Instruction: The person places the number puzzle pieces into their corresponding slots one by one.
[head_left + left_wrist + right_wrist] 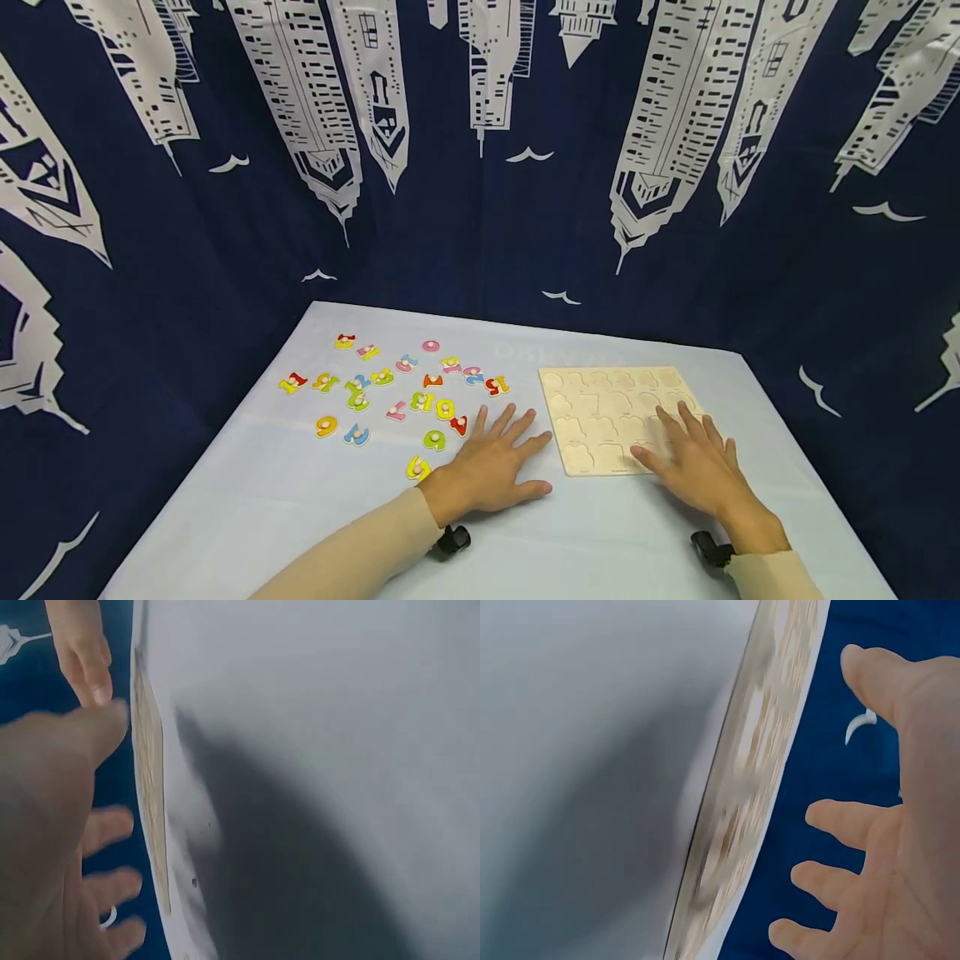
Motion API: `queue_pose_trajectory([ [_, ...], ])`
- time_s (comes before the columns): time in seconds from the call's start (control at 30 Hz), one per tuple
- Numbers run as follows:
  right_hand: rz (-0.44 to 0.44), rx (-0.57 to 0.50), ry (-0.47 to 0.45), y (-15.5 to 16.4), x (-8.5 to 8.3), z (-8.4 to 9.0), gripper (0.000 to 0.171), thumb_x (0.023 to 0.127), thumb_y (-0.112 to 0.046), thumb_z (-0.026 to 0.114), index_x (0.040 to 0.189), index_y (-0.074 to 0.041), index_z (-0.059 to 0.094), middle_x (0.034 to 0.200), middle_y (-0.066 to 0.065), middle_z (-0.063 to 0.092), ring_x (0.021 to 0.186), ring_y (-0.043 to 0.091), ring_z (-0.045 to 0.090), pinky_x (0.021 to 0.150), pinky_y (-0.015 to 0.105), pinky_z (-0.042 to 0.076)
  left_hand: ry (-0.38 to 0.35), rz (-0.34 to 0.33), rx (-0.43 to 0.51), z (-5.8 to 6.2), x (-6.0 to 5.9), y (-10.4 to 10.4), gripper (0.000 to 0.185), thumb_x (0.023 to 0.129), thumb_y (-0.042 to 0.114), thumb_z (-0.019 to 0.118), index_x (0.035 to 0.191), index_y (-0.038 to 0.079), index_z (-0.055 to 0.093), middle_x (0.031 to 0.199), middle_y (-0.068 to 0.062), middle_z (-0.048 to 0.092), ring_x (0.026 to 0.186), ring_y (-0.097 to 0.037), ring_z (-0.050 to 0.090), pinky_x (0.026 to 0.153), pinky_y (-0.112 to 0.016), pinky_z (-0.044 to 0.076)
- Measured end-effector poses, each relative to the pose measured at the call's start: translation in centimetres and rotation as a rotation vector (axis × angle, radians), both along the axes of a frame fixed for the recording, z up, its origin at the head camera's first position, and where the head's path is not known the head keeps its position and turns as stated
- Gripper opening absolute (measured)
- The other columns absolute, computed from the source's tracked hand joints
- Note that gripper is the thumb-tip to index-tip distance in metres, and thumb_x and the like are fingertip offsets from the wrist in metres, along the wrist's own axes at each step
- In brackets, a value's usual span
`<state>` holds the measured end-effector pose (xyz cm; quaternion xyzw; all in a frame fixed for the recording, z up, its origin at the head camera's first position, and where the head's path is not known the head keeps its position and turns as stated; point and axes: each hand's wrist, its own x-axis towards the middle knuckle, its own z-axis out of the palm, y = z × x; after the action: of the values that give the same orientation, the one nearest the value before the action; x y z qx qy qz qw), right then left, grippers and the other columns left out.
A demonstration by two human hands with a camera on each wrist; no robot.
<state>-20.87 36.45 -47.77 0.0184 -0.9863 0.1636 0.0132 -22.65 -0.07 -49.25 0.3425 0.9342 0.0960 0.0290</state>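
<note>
My left hand (495, 467) hovers palm down with fingers spread, between the loose pieces and the board, holding nothing. Over the lower right part of the wooden puzzle board (588, 429) is my right hand (693, 467), its fingers also spread. The board is pale, with rows of shallow cut-out shapes. Colourful number pieces with small knobs lie scattered to the left, among them a red 4 (459, 425), a green 6 (434, 440) and a yellow piece (417, 468) partly behind my left wrist. In the right wrist view the board (742, 780) appears edge-on beside my fingers.
A white table (247, 500) carries everything. Farther left lie an orange 6 (326, 427) and a blue piece (357, 434); a pink 0 (431, 346) is near the back. Dark blue cloth (480, 233) with white building prints hangs behind the table.
</note>
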Motion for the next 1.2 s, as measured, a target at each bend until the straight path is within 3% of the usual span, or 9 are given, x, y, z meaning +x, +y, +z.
queue_pose_trajectory([
  [0.17, -0.024, 0.003, -0.048, 2.2, -0.7, -0.2, 0.105, 0.109, -0.071, 0.070, 0.175, 0.006, 0.040, 0.181, 0.051, 0.017, 0.159, 0.090, 0.014, 0.119, 0.103, 0.017, -0.072, -0.129, -0.030, -0.4, 0.0, 0.1, 0.077, 0.114, 0.072, 0.059, 0.181, 0.040, 0.041, 0.195, 0.001, 0.030, 0.183, -0.031, 0.025, 0.147, -0.071, 0.019],
  [0.33, 0.014, -0.005, -0.100, 3.1, -1.3, -0.7, 0.099, 0.105, -0.060, 0.083, 0.163, 0.014, 0.053, 0.171, 0.057, 0.030, 0.155, 0.085, 0.032, 0.121, 0.094, 0.036, -0.100, -0.179, -0.014, -0.8, -0.4, 0.1, 0.077, 0.116, 0.070, 0.058, 0.183, 0.036, 0.040, 0.195, 0.006, 0.027, 0.183, -0.030, 0.026, 0.146, -0.071, 0.020],
  [0.43, 0.007, -0.012, -0.129, 3.2, -1.4, -0.7, 0.099, 0.100, -0.059, 0.089, 0.161, 0.012, 0.057, 0.170, 0.056, 0.034, 0.150, 0.086, 0.038, 0.113, 0.097, 0.040, -0.087, -0.191, -0.021, -1.0, -0.7, 0.1, 0.076, 0.117, 0.069, 0.057, 0.182, 0.035, 0.040, 0.195, 0.007, 0.029, 0.182, -0.029, 0.029, 0.146, -0.071, 0.022],
  [0.63, -0.014, -0.004, -0.161, 3.1, -0.7, -0.7, 0.097, 0.093, -0.065, 0.093, 0.155, 0.004, 0.062, 0.169, 0.061, 0.025, 0.139, 0.091, 0.035, 0.099, 0.104, 0.036, -0.058, -0.207, -0.020, -1.0, -0.8, -0.8, 0.071, 0.117, 0.066, 0.060, 0.179, 0.034, 0.048, 0.192, 0.008, 0.037, 0.179, -0.026, 0.037, 0.145, -0.068, 0.029],
  [0.9, 0.003, -0.021, -0.107, 2.2, 0.6, -0.8, 0.091, 0.091, -0.061, 0.097, 0.152, -0.001, 0.064, 0.161, 0.055, 0.042, 0.135, 0.073, 0.045, 0.094, 0.080, 0.048, -0.007, -0.218, -0.041, -0.5, -0.3, -2.9, 0.065, 0.117, 0.061, 0.063, 0.175, 0.033, 0.055, 0.188, 0.006, 0.044, 0.175, -0.022, 0.045, 0.144, -0.065, 0.032],
  [1.2, 0.088, -0.026, -0.053, 1.5, 1.0, -0.7, 0.109, 0.088, -0.061, 0.100, 0.165, 0.003, 0.055, 0.156, 0.051, 0.047, 0.133, 0.066, 0.054, 0.100, 0.079, 0.056, 0.001, -0.211, -0.026, -0.2, 0.0, -5.8, 0.060, 0.116, 0.058, 0.067, 0.170, 0.032, 0.061, 0.186, 0.007, 0.048, 0.173, -0.024, 0.048, 0.143, -0.067, 0.034],
])
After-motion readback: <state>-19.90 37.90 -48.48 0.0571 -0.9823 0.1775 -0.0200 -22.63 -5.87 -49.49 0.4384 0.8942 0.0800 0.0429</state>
